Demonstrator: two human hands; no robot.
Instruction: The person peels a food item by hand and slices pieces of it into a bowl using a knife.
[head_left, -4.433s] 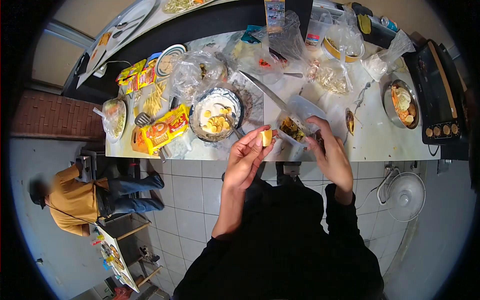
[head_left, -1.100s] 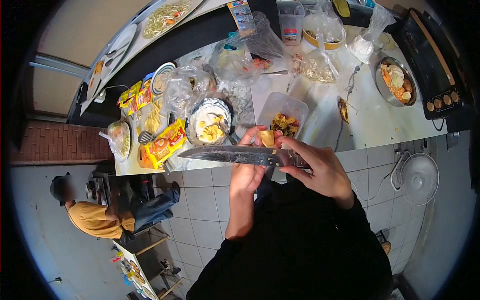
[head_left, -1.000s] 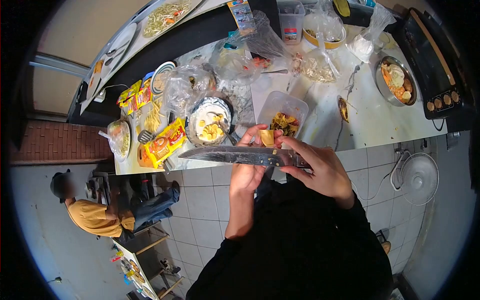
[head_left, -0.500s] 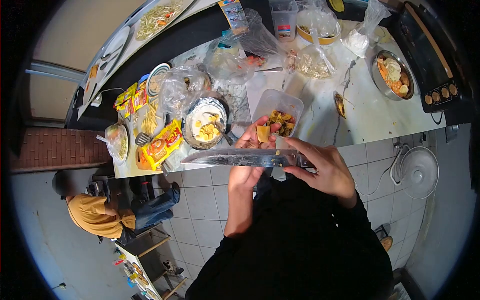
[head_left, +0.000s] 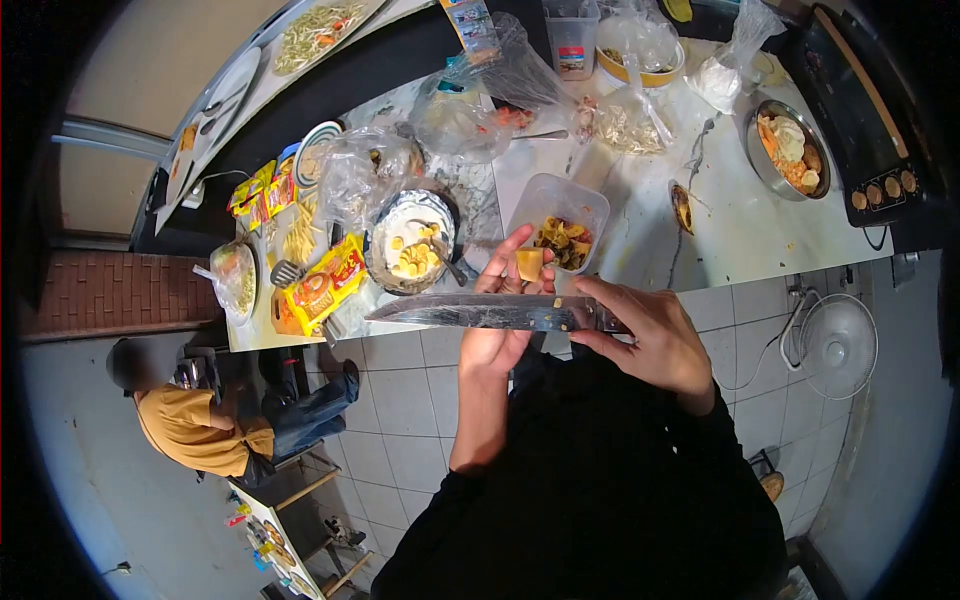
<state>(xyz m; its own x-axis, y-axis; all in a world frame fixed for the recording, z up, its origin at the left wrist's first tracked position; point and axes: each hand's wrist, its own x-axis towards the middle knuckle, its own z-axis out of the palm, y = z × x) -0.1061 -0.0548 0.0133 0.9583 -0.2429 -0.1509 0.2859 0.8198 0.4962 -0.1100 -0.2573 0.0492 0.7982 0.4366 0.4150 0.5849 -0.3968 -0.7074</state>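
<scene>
My left hand (head_left: 497,330) is palm up, its fingers curled round a block-shaped yellow-orange chunk of food (head_left: 529,264); its exact kind I cannot make out. My right hand (head_left: 655,340) grips a large knife (head_left: 455,311) by the handle. The wide blade points left and lies level across the front of my left hand, below the chunk, with small yellow bits stuck near the handle. Just beyond my left fingertips stands a clear plastic container (head_left: 590,198) with dark and yellow peel-like scraps in it.
Left of my hands is a bowl (head_left: 373,262) of white cream with yellow round slices and a spoon. Yellow packets (head_left: 328,285) and plastic bags (head_left: 362,180) lie around it. A metal bowl of food (head_left: 755,150) and a black oven (head_left: 850,110) stand right. A person in an orange shirt (head_left: 190,430) sits left.
The chunk in my left hand has turned slightly and shows a flatter face. The knife and my right hand have hardly moved.
</scene>
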